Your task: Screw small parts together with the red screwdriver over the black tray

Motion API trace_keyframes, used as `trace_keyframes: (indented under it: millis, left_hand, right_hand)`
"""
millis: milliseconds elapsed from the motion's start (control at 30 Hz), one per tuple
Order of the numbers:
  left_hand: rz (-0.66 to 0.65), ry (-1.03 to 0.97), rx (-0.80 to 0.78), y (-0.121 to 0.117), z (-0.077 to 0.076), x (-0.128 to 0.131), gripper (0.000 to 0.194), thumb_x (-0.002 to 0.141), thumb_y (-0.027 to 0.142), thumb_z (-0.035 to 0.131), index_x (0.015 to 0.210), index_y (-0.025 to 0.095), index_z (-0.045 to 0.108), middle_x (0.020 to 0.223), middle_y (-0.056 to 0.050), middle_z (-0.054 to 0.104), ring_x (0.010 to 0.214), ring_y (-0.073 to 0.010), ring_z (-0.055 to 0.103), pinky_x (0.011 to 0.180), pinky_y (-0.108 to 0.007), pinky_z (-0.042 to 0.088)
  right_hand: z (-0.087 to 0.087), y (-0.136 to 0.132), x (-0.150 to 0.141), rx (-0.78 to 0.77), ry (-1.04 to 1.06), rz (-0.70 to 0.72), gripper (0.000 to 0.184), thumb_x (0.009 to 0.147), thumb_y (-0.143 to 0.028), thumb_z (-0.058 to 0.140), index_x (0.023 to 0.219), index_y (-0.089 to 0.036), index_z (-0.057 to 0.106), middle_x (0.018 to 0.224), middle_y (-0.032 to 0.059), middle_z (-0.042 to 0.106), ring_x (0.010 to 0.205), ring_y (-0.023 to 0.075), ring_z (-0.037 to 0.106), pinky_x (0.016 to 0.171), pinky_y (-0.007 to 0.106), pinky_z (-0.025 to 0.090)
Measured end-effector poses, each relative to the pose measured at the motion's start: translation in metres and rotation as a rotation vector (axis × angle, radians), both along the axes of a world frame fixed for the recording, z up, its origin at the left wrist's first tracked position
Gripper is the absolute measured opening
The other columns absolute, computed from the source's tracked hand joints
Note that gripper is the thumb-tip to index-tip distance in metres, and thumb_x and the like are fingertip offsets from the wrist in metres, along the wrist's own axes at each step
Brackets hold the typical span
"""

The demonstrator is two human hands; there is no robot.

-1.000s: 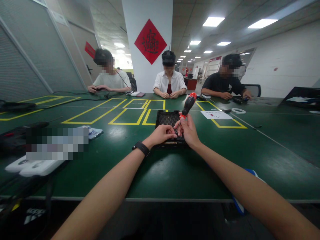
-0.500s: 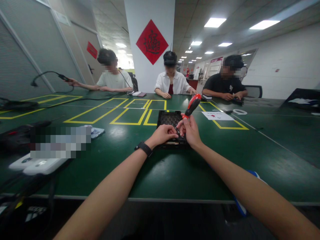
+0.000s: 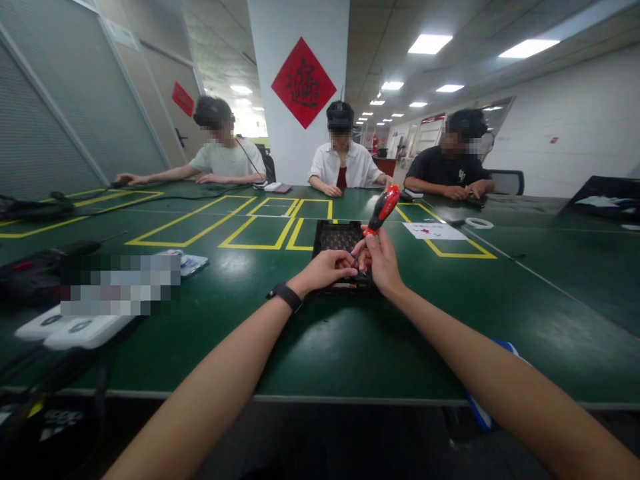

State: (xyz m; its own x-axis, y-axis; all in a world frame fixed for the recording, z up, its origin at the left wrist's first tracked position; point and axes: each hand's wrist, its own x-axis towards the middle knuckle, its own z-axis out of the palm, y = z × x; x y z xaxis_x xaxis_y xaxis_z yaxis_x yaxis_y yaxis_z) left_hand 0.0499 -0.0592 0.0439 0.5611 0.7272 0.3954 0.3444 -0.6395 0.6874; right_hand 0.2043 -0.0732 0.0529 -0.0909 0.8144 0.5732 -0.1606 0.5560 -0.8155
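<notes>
My right hand [image 3: 384,265] is closed around a screwdriver [image 3: 384,210] with a red and black handle. The screwdriver leans, handle up to the right and shaft pointing down to the left. At the shaft's lower end, the fingertips of my left hand [image 3: 331,270] are pinched together; what they hold is too small to make out. Beneath both hands lies a black open case [image 3: 340,233] with a grid of small dark compartments. My hands cover its middle and right side, so the screwdriver's tip is hard to see.
White devices [image 3: 83,327] and a black drill-like tool [image 3: 50,267] lie at the left. A printed sheet [image 3: 434,231] and a white ring [image 3: 479,223] are at the right. Yellow tape outlines [image 3: 255,248] mark the green table [image 3: 350,360]. Several people sit across it.
The screwdriver's handle has tilted slightly, while my hands stay almost in place over the case. Across the table, the person at the left has lowered a cabled device to the tabletop.
</notes>
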Motion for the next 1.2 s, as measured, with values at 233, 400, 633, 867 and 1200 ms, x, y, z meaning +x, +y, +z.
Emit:
trace_keyframes:
  millis: [233, 400, 633, 867, 1200]
  left_hand:
    - [0.052, 0.007, -0.004, 0.0048, -0.0049, -0.0019, 0.024, 0.072, 0.034, 0.062, 0.076, 0.011, 0.062, 0.07, -0.002, 0.063, 0.062, -0.0105, 0.054, 0.059, -0.021, 0.041]
    - [-0.059, -0.012, -0.043, 0.0025, -0.0008, -0.0019, 0.02, 0.076, 0.027, 0.057, 0.083, 0.01, 0.065, 0.077, -0.004, 0.067, 0.068, -0.0119, 0.059, 0.066, -0.022, 0.044]
    - [-0.04, -0.072, -0.06, 0.0039, -0.0032, 0.0002, 0.022, 0.073, 0.03, 0.061, 0.08, 0.01, 0.061, 0.076, -0.005, 0.065, 0.069, -0.0122, 0.059, 0.067, -0.024, 0.046]
    - [0.034, -0.108, -0.042, 0.006, -0.0074, -0.0005, 0.022, 0.07, 0.031, 0.065, 0.077, 0.011, 0.06, 0.069, -0.002, 0.062, 0.061, -0.01, 0.055, 0.059, -0.022, 0.044]
    - [-0.035, -0.119, -0.089, 0.0061, -0.0081, -0.0001, 0.021, 0.075, 0.03, 0.058, 0.08, 0.01, 0.06, 0.075, -0.004, 0.063, 0.067, -0.0117, 0.057, 0.063, -0.023, 0.044]
  right_hand:
    - [0.002, -0.0023, 0.0005, -0.015, -0.015, 0.026, 0.038, 0.086, -0.049, 0.04, 0.112, -0.022, 0.042, 0.07, -0.0032, 0.058, 0.04, 0.004, 0.045, 0.037, 0.016, 0.035]
    - [-0.0001, 0.0006, 0.0013, -0.031, -0.016, 0.068, 0.038, 0.086, -0.05, 0.038, 0.113, -0.022, 0.042, 0.071, -0.003, 0.059, 0.039, 0.004, 0.046, 0.037, 0.016, 0.035]
    - [-0.0015, 0.0019, 0.0002, 0.008, -0.029, 0.04, 0.037, 0.085, -0.049, 0.041, 0.111, -0.022, 0.041, 0.067, -0.0043, 0.056, 0.039, 0.0041, 0.045, 0.035, 0.016, 0.033]
    - [-0.0012, 0.0001, -0.0002, 0.036, -0.067, 0.003, 0.039, 0.085, -0.05, 0.042, 0.113, -0.022, 0.043, 0.071, -0.0019, 0.059, 0.047, 0.0054, 0.048, 0.04, 0.016, 0.037]
    - [0.0023, -0.0027, -0.0006, 0.005, -0.045, 0.065, 0.041, 0.084, -0.049, 0.043, 0.116, -0.023, 0.041, 0.075, 0.0004, 0.06, 0.058, 0.0092, 0.055, 0.045, 0.018, 0.047]
